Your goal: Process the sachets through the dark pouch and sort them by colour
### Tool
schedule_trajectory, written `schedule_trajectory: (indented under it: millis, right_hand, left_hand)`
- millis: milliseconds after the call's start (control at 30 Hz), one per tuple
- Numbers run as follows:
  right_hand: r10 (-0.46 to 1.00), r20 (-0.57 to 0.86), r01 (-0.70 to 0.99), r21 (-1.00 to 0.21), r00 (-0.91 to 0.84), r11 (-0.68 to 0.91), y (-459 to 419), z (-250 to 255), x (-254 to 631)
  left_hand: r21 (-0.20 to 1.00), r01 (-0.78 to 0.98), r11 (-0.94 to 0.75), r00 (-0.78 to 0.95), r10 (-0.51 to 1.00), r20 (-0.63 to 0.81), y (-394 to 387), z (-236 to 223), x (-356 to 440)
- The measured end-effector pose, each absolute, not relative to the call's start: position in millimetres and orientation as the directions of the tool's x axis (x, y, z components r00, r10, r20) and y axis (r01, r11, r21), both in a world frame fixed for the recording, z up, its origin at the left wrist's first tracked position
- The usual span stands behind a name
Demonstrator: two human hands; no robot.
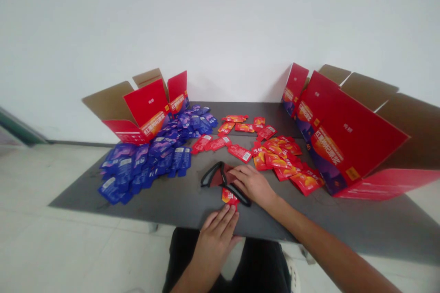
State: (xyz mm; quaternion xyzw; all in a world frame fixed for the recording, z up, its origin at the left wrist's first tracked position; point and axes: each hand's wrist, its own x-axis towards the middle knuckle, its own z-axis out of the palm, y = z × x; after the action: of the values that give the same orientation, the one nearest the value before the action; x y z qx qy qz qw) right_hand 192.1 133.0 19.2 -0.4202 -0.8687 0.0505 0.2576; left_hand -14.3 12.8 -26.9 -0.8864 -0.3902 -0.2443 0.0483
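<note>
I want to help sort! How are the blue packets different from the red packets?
The blue packets are blue and purple, but the red packets are red and orange. The blue packets lie in one crowded heap on the left, while the red packets are more spread out on the right. Both are small, flat packets lying on the dark table.

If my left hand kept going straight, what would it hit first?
Your left hand would probably meet the red sachet first: its fingertips sit right at the sachet's near edge, though depth is hard to judge.
</note>
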Motion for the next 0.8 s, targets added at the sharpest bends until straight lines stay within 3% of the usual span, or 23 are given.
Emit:
schedule_trajectory:
  millis: [167,333,633,800]
  right_hand:
    - [0.764,0.441,0.74,-0.275,-0.471,0.614,140.6,43.1,192.3]
    - [0.678,0.382,0.6,-0.317,-0.628,0.735,96.6,36.0,180.3]
    - [0.761,0.431,0.756,-0.231,-0.484,0.612,164.7,40.7,198.6]
    - [0.694,0.379,0.652,-0.256,-0.611,0.714,110.1,44.4,188.5]
  left_hand:
    - [0.153,0.715,-0.682,0.561,0.691,0.457,13.1,-28.7,-12.8]
    - [0.222,0.723,-0.654,0.538,0.735,0.413,12.1,-35.6,-11.1]
    - [0.153,0.7,-0.698,0.579,0.68,0.451,16.1,-32.4,-13.3]
    - [0.206,0.709,-0.675,0.554,0.713,0.431,14.4,-37.0,-11.6]
